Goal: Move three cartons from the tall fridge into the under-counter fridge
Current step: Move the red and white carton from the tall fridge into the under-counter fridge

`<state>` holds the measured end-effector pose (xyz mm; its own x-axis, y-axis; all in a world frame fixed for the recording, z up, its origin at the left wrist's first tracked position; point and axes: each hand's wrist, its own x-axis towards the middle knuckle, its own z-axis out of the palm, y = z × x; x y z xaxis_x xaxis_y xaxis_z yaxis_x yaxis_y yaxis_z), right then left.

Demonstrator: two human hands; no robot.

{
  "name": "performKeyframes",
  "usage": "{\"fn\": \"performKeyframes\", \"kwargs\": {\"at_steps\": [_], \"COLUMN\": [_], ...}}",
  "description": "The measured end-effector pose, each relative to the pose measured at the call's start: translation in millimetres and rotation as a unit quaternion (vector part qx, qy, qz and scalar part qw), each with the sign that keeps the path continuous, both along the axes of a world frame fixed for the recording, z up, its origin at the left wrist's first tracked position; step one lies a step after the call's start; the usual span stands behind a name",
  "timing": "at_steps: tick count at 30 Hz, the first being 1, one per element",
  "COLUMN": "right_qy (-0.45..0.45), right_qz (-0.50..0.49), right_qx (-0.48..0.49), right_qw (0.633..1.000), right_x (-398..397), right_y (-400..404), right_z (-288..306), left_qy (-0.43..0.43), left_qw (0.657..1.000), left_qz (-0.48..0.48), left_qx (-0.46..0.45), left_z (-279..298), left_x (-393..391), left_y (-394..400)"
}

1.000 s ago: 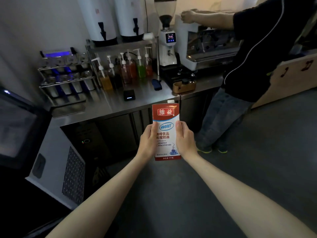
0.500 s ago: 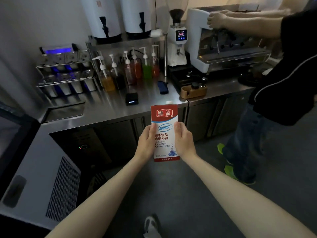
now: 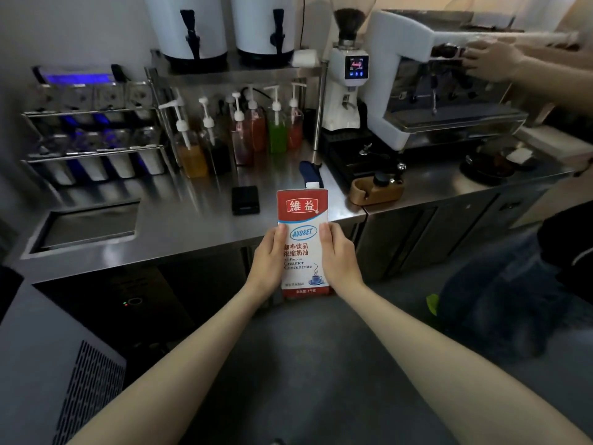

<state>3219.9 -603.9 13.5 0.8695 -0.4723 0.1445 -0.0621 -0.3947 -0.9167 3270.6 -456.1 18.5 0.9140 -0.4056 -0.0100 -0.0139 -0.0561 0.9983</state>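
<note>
Just one carton [image 3: 301,245] showed, upright; I had left hand [image 3: 269,261] and right hand [image 3: 339,256] clamped on its sides at the desk's [image 3: 192,220] front edge.

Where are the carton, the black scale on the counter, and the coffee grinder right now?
carton [image 3: 301,248]: head view, middle of its front label.
black scale [image 3: 245,199]: head view, centre of its top plate.
coffee grinder [image 3: 348,91]: head view, white body below its lit screen.
</note>
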Motion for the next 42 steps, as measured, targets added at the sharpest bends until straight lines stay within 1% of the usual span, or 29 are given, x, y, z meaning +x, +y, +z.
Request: {"fn": "performKeyframes", "kwargs": {"at_steps": [5, 9, 14, 21, 25, 28, 32, 35, 39, 42], "right_qy": [0.012, 0.009, -0.008, 0.005, 0.022, 0.035, 0.077, 0.116, 0.146, 0.170], "right_qz": [0.005, 0.009, 0.031, 0.067, 0.106, 0.160, 0.246, 0.296, 0.324, 0.328], "right_qx": [0.005, 0.008, 0.035, 0.052, 0.054, 0.045, 0.026, -0.015, -0.081, -0.110], "right_qw": [1.000, 1.000, 0.999, 0.996, 0.993, 0.985, 0.966, 0.948, 0.931, 0.923], "right_x": [43, 77, 118, 178, 213, 234, 259, 277, 301, 316], "right_y": [-7, -14, -28, -66, -96, -119, -147, -162, -177, -184], "right_z": [-2, -5, -12, -26, -36, -41, -53, -63, -76, -93], "left_qy": [-0.006, 0.006, 0.013, 0.028, 0.044, 0.057, 0.080, 0.077, 0.070, 0.065], "left_qw": [1.000, 1.000, 1.000, 0.999, 0.998, 0.996, 0.988, 0.985, 0.984, 0.981], "left_qz": [-0.022, -0.020, -0.007, 0.011, 0.008, -0.008, -0.048, -0.060, -0.046, -0.036], "left_qx": [-0.001, 0.001, 0.010, 0.026, 0.041, 0.062, 0.121, 0.144, 0.157, 0.177], "left_z": [1, -3, -8, -10, -9, -8, -16, -25, -42, -58], "left_x": [44, 78, 116, 167, 193, 214, 242, 257, 273, 288], "left_y": [-5, -14, -27, -55, -75, -83, -89, -98, -109, -117]}}
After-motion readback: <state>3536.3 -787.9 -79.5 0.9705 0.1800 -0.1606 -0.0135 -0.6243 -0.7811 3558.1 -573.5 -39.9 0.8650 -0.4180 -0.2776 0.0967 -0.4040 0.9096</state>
